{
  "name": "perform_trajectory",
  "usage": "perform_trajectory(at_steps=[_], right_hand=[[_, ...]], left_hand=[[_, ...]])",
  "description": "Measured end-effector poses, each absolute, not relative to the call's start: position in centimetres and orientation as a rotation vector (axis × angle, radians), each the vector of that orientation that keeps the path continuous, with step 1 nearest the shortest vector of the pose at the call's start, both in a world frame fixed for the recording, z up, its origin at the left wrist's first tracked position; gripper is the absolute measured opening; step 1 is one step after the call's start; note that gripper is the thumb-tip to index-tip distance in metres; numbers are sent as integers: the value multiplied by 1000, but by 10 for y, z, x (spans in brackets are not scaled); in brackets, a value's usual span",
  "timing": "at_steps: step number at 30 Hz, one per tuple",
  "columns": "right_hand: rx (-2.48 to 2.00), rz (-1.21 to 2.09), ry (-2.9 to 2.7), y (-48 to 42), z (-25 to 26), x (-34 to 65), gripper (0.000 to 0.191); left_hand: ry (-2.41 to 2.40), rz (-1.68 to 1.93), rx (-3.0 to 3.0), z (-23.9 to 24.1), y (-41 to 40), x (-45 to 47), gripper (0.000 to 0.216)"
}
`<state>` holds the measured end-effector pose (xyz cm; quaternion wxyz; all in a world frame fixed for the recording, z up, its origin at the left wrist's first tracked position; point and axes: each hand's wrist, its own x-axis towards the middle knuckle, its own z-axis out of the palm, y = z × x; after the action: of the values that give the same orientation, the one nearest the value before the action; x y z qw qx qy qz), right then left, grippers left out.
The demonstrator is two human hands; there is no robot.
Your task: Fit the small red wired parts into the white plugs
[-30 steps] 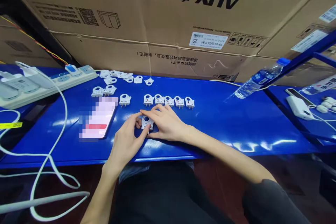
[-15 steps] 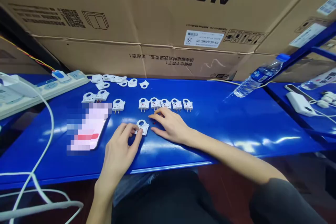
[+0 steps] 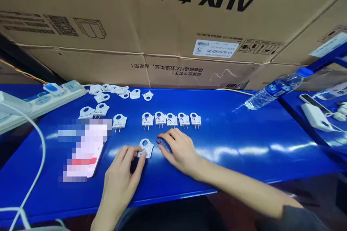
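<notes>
My left hand (image 3: pixel 120 171) grips the lower left edge of a white plug casing (image 3: pixel 145 142) with a round hole, between thumb and fingers, on the blue tabletop. To its right, my right hand (image 3: pixel 181 151) pinches a small part with red and dark wire (image 3: pixel 159 140); its exact kind is too small to tell. Behind the hands stands a row of several white plug pieces (image 3: pixel 160 118) with metal pins and bits of wire inside. Left of that row, a single plug piece (image 3: pixel 119 121) with two pins lies apart.
Loose white covers (image 3: pixel 135 94) lie at the back by a large cardboard box (image 3: pixel 168 36). On the left are a phone (image 3: pixel 89 148), a power strip (image 3: pixel 46 101) and white cables (image 3: pixel 40 166). A water bottle (image 3: pixel 279 88) leans at the right, near a white adapter (image 3: pixel 316 116).
The camera view has shifted, so the table sits lower. My right thumb and index finger have drawn together on the small red-and-dark part. My left hand still grips the casing.
</notes>
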<state>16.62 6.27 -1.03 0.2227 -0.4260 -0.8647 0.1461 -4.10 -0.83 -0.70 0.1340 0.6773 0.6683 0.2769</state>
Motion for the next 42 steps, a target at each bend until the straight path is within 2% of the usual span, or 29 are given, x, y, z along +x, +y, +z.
perform_trajectory(at_steps=[8, 17, 29, 42], right_hand=[[-1195, 338, -2359, 60, -9, 163, 28], [-1192, 328, -2362, 55, -14, 166, 30], [-1212, 346, -2373, 63, -11, 162, 12], [-1157, 396, -2420, 66, -10, 161, 24]], left_hand=[[2053, 709, 1948, 3, -4, -36, 34], [2054, 673, 2060, -7, -6, -40, 37], [2158, 652, 1990, -7, 6, -38, 37], [2156, 570, 2019, -9, 4, -39, 35]])
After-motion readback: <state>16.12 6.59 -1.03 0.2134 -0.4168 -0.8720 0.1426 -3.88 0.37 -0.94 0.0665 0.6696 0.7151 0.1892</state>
